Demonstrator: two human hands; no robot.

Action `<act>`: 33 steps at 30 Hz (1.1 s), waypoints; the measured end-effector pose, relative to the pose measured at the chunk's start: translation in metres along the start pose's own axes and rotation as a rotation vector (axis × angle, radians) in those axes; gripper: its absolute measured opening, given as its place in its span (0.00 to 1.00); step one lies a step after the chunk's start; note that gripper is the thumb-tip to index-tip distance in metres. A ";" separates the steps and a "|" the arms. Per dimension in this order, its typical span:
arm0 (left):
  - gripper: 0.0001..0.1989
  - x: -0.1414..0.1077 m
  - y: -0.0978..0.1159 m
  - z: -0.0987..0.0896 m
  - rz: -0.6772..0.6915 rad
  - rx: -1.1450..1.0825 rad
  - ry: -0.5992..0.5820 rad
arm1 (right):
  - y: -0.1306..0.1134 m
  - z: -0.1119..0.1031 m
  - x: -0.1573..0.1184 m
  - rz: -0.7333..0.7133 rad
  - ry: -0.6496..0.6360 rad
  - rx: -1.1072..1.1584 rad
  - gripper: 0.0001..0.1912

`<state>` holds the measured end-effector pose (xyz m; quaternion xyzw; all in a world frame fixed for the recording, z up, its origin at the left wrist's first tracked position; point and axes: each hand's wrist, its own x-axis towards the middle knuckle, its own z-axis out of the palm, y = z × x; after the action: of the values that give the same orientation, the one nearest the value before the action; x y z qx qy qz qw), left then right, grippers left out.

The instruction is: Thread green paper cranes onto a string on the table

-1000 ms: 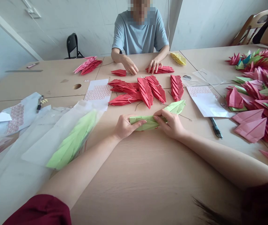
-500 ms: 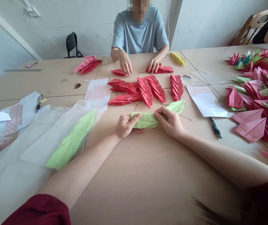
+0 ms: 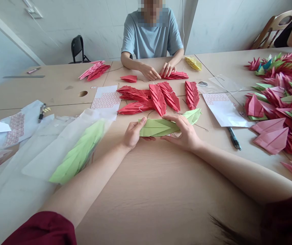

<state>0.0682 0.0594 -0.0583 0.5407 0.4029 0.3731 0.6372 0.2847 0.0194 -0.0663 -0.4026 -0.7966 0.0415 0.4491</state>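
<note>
My left hand (image 3: 133, 134) pinches the left end of a light green folded paper piece (image 3: 156, 127), thumb in front and fingers behind. My right hand (image 3: 185, 133) spans the same piece near its right part, fingers along the top edge and thumb at the bottom edge. Just past my right fingers another light green folded paper tip (image 3: 193, 116) sticks out, touching or joined to the piece; I cannot tell which. Stacks of red folded paper (image 3: 158, 99) lie right beyond my hands, some with white string on them.
Across the table a co-worker's hands (image 3: 158, 71) work at red folded paper. Plastic sleeves (image 3: 41, 160), one with green folded paper (image 3: 79, 153), lie left. On the right are a heap of coloured folded paper (image 3: 275, 102), a pen (image 3: 234, 139) and a white sheet (image 3: 221, 114).
My right thumb has moved from the paper's front down to its lower edge, and those fingers spread over the top. The green piece shifted slightly left and up. The co-worker's hands came together.
</note>
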 end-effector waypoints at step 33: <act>0.05 -0.010 0.002 0.004 0.806 0.798 0.041 | 0.001 0.001 0.003 -0.047 0.035 0.063 0.02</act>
<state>0.0683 0.0492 -0.0547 0.8434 0.2867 0.4160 0.1826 0.2840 0.0227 -0.0649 -0.3700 -0.7962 0.0490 0.4762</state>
